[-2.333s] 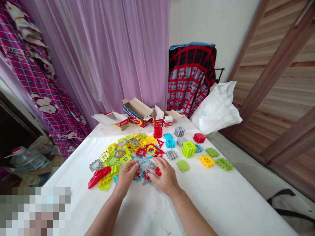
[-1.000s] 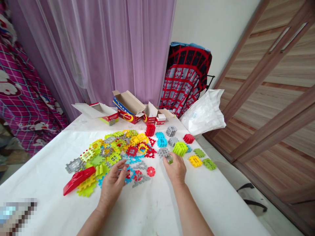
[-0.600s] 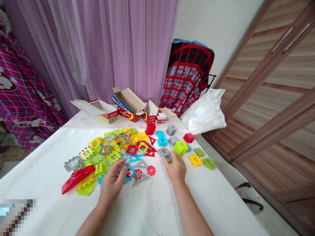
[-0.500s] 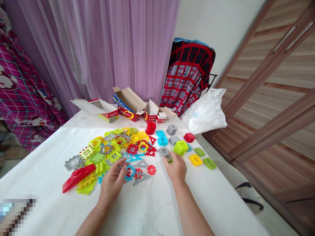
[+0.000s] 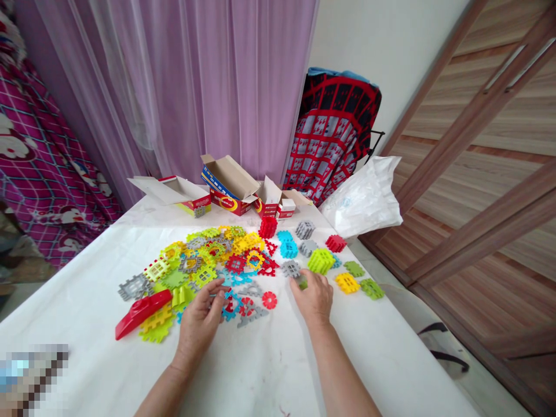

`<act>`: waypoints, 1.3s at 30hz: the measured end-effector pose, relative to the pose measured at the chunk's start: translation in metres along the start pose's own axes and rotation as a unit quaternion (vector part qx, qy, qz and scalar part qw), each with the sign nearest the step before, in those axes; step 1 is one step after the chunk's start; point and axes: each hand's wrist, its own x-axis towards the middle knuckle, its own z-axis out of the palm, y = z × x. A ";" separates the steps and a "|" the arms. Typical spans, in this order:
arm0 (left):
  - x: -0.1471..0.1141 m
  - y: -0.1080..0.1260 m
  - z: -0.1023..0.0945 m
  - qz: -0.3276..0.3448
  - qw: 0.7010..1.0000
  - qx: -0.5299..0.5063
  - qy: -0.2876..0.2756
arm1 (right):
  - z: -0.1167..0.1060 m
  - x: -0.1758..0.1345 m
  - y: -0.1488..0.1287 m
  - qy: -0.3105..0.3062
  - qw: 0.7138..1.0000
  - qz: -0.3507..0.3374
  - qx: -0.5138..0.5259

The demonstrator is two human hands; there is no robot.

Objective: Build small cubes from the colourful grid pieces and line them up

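1. Gray window-tile stack (image 5: 291,268) looks light, stiff and probably plastic; its notched opposite sides seem the best hold.
2. It lies on the bench (image 5: 260,370), just below and right of frame center, touching or just beyond the right hand (image 5: 313,294); whether that hand pinches anything, I cannot tell.
3. Left hand (image 5: 203,310), lower center-left, curls loosely, thumb apart, nothing visibly held.

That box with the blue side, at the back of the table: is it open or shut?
Open. The blue-sided box has no cover across its top, and its brown cardboard inside shows.
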 end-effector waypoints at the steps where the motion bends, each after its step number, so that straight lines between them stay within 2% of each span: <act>1: 0.000 0.000 0.000 0.003 1.000 0.000 0.000 | 0.000 0.000 0.000 0.000 1.000 0.001 -0.001; 10: 0.000 -0.001 -0.001 0.011 1.000 -0.002 0.006 | 0.003 0.001 0.002 -0.002 1.000 -0.001 -0.007; 23: 0.003 0.004 -0.001 -0.023 1.000 0.003 0.015 | 0.004 0.002 0.000 0.008 1.000 0.005 0.007; 39: 0.004 -0.007 -0.004 -0.023 0.999 0.019 0.010 | 0.002 0.002 -0.004 0.004 1.000 0.011 0.010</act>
